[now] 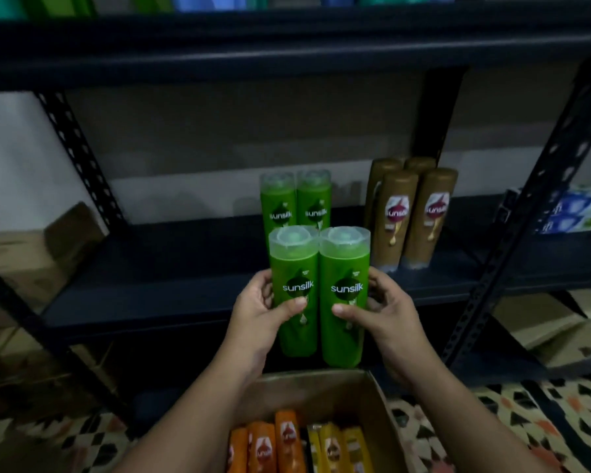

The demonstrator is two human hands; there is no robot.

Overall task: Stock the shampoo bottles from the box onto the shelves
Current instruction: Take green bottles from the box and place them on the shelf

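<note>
Left hand (260,312) and right hand (386,312) each have fingers wrapped round an upright green bottle, left bottle (294,295) touching right bottle (343,302), above the box (321,387), before the shelf's (151,298) front edge

In the middle of the frame, the left hand (258,312) is holding one green bottle (294,291) and the right hand (386,312) is holding another (344,295), side by side and touching. Behind them, green and brown bottles (411,216) are standing on the shelf (185,268). The box (321,387) is sitting at the bottom.
</note>
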